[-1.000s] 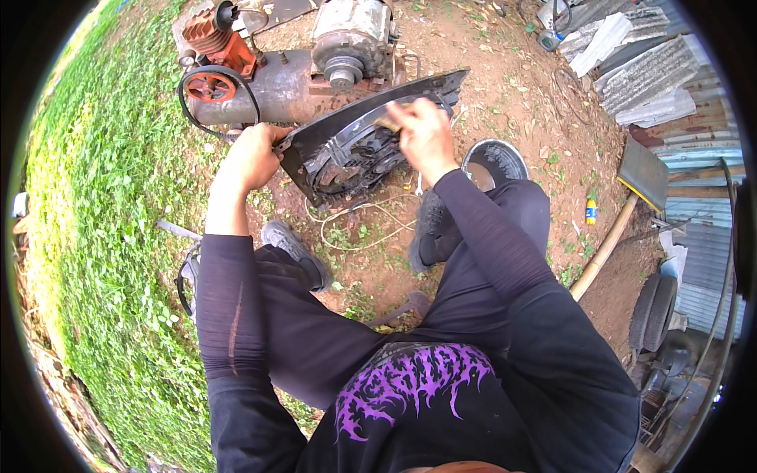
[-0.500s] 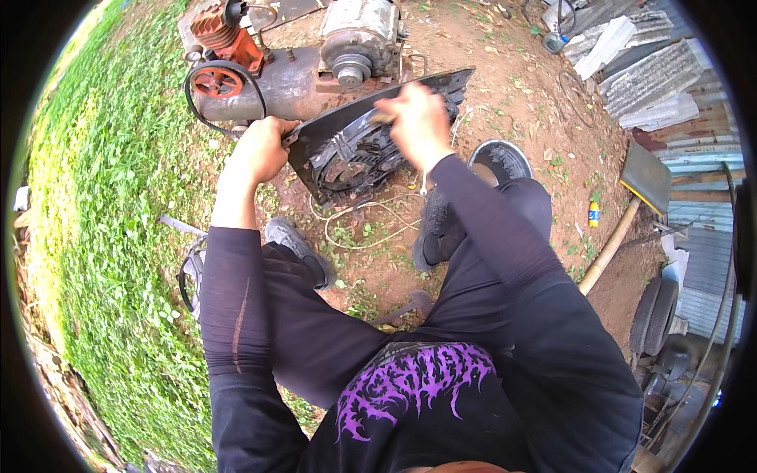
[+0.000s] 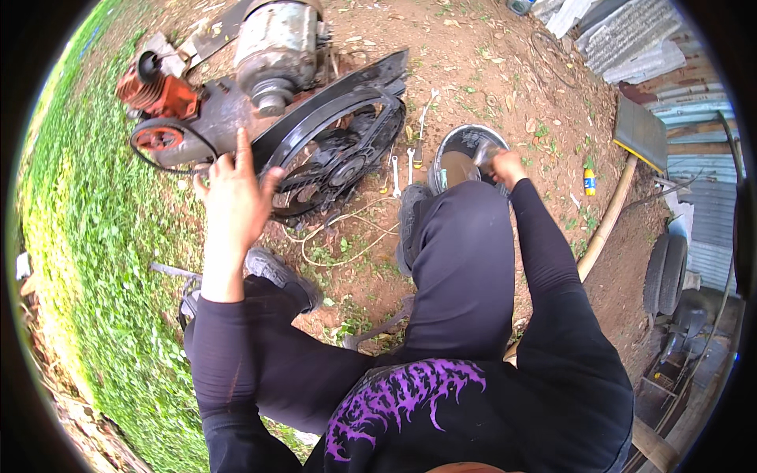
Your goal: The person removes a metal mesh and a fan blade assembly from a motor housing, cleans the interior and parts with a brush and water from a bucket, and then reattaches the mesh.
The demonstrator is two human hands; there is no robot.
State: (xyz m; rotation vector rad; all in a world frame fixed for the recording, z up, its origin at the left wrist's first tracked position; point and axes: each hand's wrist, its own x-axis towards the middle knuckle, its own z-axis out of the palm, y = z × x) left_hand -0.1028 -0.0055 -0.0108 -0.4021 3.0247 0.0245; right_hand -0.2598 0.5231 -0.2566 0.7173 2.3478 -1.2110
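Observation:
A black plastic fan shroud point(image 3: 322, 142), with a round fan frame in it, leans tilted against the compressor tank. At its left edge is my left hand point(image 3: 236, 193), fingers spread and not gripping it; whether it touches the edge I cannot tell. To the right, my right hand point(image 3: 506, 167) is closed on a small brush point(image 3: 486, 155), blurred, at the bucket's right side. The black bucket point(image 3: 451, 143) holds murky brown liquid and stands just beyond my right knee.
The compressor tank point(image 3: 225, 118) carries an orange pump point(image 3: 154, 93) and a grey electric motor point(image 3: 277, 51). Wrenches point(image 3: 396, 175) and a pale cord point(image 3: 315, 236) lie on the dirt. A wooden-handled shovel point(image 3: 611, 225), a yellow bottle point(image 3: 589, 183) and tyres point(image 3: 665, 272) are at the right.
My right hand has left the shroud and moved right, down to the bucket. My left hand has let go of the shroud's edge and opened. The view has shifted rightward.

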